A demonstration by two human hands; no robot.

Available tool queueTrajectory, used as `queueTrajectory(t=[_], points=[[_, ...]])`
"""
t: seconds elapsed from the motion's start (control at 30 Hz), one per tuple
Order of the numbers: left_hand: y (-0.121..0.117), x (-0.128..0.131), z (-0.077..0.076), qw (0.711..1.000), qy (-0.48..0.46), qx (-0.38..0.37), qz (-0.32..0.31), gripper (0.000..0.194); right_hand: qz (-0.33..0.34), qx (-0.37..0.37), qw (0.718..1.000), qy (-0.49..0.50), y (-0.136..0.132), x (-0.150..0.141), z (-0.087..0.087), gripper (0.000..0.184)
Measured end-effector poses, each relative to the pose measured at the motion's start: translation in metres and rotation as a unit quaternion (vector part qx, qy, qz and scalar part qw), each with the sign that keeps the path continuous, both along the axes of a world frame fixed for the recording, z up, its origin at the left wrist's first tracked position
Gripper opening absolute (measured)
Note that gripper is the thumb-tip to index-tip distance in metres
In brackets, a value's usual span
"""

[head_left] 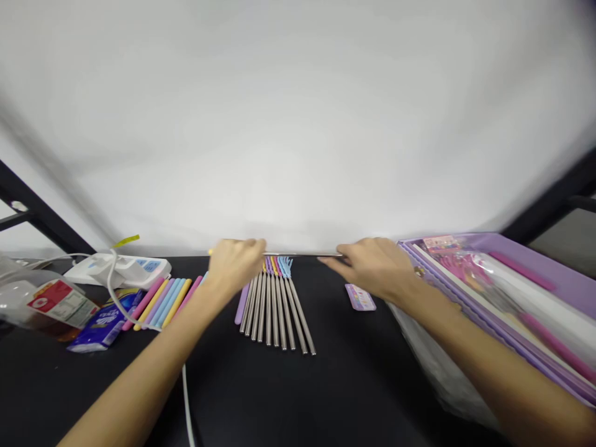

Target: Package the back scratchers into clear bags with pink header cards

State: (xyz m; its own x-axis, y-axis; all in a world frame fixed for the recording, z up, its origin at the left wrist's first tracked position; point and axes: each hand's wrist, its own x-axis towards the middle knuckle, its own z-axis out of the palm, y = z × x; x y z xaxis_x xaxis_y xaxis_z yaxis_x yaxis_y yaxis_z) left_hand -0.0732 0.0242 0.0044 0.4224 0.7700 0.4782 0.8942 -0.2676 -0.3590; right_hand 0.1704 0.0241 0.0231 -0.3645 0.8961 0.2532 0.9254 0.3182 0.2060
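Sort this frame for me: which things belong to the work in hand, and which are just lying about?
Work in hand: left hand and right hand holding a steel chopstick level; fanned steel chopsticks with pastel tips.
Lying about: power strip; tissue packet; pink case; purple package.

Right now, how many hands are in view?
2. The left hand is just above the fanned metal chopsticks, the right hand to their right. No other hands show, though some could sit outside the frame.
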Motion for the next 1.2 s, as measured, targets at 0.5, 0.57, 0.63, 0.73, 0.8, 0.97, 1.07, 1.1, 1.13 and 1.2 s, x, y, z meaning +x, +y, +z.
queueTrajectory(t=[0.5,0.57,0.63,0.73,0.8,0.97,1.07,1.1,1.13,1.2], points=[[0.009,-0.015,0.012,0.994,-0.038,0.103,-0.022,0.018,-0.161,-0.013,0.986,0.043,-0.001,0.039,0.005,0.074],[0.003,0.003,0.013,0.992,-0.011,0.086,-0.094,0.018,-0.135,-0.001,0.989,0.051,-0.002,0.033,0.0,0.075],[0.001,0.011,0.012,0.99,-0.011,0.078,-0.119,0.019,-0.122,0.013,0.991,0.05,-0.003,0.031,-0.004,0.074],[0.009,-0.01,0.013,0.993,-0.04,0.078,-0.082,0.014,-0.154,0.002,0.987,0.051,-0.003,0.044,-0.004,0.074],[0.016,-0.034,0.015,0.993,-0.067,0.098,-0.022,0.014,-0.185,-0.016,0.981,0.054,-0.004,0.056,-0.001,0.075],[0.011,-0.025,0.012,0.993,-0.038,0.111,-0.014,0.015,-0.183,-0.01,0.981,0.058,-0.004,0.055,0.001,0.075],[-0.001,0.015,0.006,0.992,-0.008,0.064,-0.112,0.021,-0.162,0.0,0.985,0.061,-0.004,0.039,-0.001,0.072],[-0.003,0.025,0.004,0.991,-0.003,0.062,-0.118,0.022,-0.159,-0.003,0.985,0.065,-0.003,0.036,-0.002,0.071],[-0.004,0.031,0.003,0.99,0.006,0.059,-0.124,0.021,-0.158,-0.008,0.985,0.07,-0.003,0.035,-0.002,0.07],[-0.001,0.031,0.003,0.991,0.015,0.062,-0.115,0.019,-0.155,-0.004,0.985,0.074,-0.004,0.039,-0.002,0.065]])
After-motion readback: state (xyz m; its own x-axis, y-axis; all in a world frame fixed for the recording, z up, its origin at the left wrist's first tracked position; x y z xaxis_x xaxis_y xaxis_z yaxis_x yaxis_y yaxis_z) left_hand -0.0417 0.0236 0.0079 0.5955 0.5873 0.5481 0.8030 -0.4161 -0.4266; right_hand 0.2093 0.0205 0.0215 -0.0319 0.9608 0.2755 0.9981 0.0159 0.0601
